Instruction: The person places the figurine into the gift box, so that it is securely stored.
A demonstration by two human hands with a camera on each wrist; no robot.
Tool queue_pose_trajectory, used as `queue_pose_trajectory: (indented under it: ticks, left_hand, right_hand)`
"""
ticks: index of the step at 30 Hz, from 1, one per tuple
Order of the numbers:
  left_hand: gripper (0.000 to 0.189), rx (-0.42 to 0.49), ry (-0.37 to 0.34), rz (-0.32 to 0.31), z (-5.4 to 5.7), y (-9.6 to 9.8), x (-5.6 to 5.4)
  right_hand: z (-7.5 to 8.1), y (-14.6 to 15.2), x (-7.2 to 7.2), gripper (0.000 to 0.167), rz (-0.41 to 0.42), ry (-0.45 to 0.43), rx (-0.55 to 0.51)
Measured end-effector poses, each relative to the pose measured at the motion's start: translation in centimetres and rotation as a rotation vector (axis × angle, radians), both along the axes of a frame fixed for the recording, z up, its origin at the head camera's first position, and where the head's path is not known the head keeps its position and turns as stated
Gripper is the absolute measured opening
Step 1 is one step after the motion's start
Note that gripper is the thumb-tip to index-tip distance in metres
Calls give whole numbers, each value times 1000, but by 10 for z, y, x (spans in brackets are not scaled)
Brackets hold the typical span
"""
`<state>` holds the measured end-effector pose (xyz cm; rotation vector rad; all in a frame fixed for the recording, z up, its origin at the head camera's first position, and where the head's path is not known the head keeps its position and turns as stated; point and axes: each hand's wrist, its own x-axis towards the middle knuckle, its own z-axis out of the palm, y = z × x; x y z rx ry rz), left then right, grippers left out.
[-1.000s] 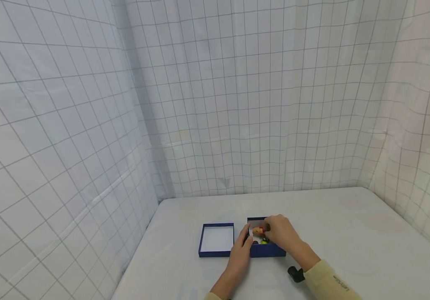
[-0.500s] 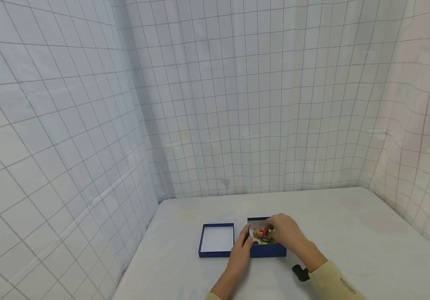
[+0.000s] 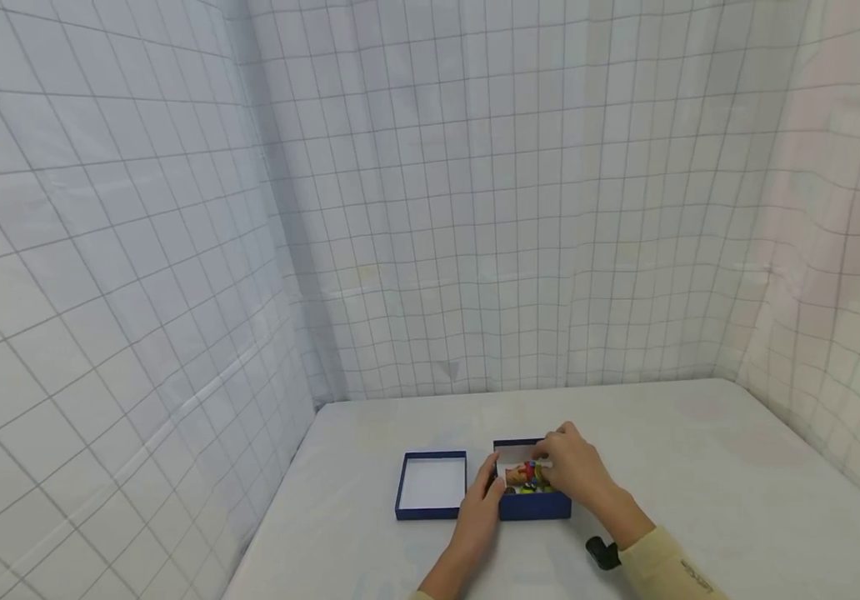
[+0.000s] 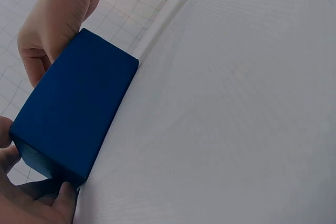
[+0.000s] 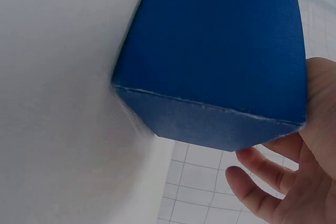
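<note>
Navy blue box [image 3: 533,504], grid-patterned white curtain [image 3: 475,208]

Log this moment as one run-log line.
left hand: holds blue box side | right hand: over box, on colourful small items | blue lid: left of box, open side up

White gridded curtains [image 3: 475,208], white table [image 3: 700,467]
</note>
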<state>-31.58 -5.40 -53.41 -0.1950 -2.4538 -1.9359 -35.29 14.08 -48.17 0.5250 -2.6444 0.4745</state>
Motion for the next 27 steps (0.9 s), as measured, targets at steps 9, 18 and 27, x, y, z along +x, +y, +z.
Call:
queue_pose_trajectory:
  ticks: [9, 18, 27]
  left_hand:
    - [49, -5, -17, 6, 1, 0, -1]
    - [49, -22, -3, 15, 2, 1, -1]
    - [47, -16, -1, -3, 1, -2, -1]
  right_hand:
    - [-8, 2, -4, 21, 42, -19, -21]
    - [-6, 1, -7, 20, 17, -95, -41]
    - [-8, 1, -7, 29, 91, -191, -105]
